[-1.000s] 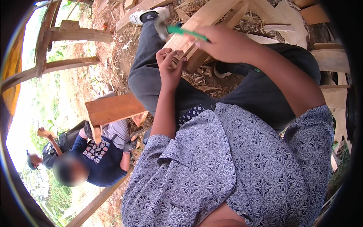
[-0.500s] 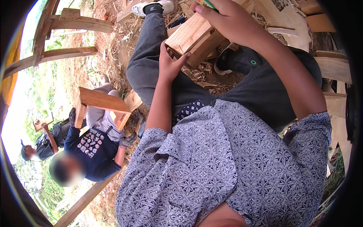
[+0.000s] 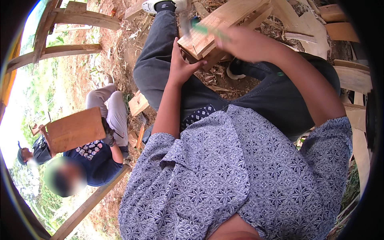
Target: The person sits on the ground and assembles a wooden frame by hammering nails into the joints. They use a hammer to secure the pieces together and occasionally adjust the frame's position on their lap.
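My left hand [image 3: 181, 69] grips the near left end of a box-like piece of light wood boards [image 3: 230, 17], thumb along its side and fingers at the far edge. A thin nail [image 3: 194, 49] seems to stand up from the top board close to that end. In my right hand [image 3: 245, 44] is a hammer [image 3: 208, 31] with a green handle, smeared by motion. Its grey head hovers over or beside the board's left edge; contact cannot be made out. The wooden piece rests in front of my legs, its far end cut off by the frame.
At left, a seated co-worker in gloves holds a flat brown board [image 3: 76, 130]; another person [image 3: 38, 150] is behind. Wood shavings [image 3: 218, 89] cover the ground between my feet. Planks and offcuts [image 3: 352, 78] lie at right, and curved timbers [image 3: 72, 51] stand at upper left.
My right hand has come down and left, swinging the hammer toward the board's near end. My left hand keeps its grip. The co-worker has turned the wooden piece, showing its flat face.
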The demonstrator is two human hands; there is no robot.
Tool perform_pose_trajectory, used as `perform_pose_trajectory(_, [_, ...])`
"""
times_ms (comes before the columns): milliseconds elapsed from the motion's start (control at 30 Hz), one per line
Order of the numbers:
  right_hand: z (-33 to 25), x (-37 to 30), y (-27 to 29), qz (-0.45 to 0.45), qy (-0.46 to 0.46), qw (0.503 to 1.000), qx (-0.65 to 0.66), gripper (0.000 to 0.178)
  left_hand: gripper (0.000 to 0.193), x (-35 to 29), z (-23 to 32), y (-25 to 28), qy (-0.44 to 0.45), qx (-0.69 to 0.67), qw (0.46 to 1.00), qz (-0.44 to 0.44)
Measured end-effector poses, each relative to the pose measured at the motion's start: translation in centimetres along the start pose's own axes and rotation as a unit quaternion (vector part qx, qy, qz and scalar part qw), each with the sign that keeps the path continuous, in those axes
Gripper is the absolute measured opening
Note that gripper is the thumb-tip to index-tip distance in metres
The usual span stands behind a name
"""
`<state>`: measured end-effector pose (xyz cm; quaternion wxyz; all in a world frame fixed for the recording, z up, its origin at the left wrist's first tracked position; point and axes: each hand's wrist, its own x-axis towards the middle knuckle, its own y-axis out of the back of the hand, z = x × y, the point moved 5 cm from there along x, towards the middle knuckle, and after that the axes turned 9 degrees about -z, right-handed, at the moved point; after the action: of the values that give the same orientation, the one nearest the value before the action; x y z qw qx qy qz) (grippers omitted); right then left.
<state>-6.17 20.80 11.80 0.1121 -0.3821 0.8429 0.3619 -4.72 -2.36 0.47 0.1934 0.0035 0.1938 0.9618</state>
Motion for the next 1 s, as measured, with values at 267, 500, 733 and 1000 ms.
perform_pose_trajectory(267, [0.9, -0.1, 1.8, 0.095, -0.002, 0.956, 0.276, 0.046, 0.111, 0.6, -0.6, 0.0, -0.023, -0.051, 0.998, 0.0])
perform_pose_trajectory(500, [4.2, 1.3, 0.1, -0.114, -0.103, 0.96, 0.236, 0.048, 0.105, 0.7, -0.7, 0.1, -0.023, -0.078, 0.997, 0.002])
perform_pose_trajectory(733, [4.8, 2.9, -0.2, -0.073, -0.037, 0.973, 0.217, 0.054, 0.104, 0.7, -0.1, 0.1, -0.036, -0.033, 0.999, 0.005])
perform_pose_trajectory(1000, [5.9, 3.4, 1.7, 0.102, -0.023, 0.974, 0.2, 0.06, 0.108, 0.9, 0.0, -0.3, -0.024, -0.08, 0.996, -0.036])
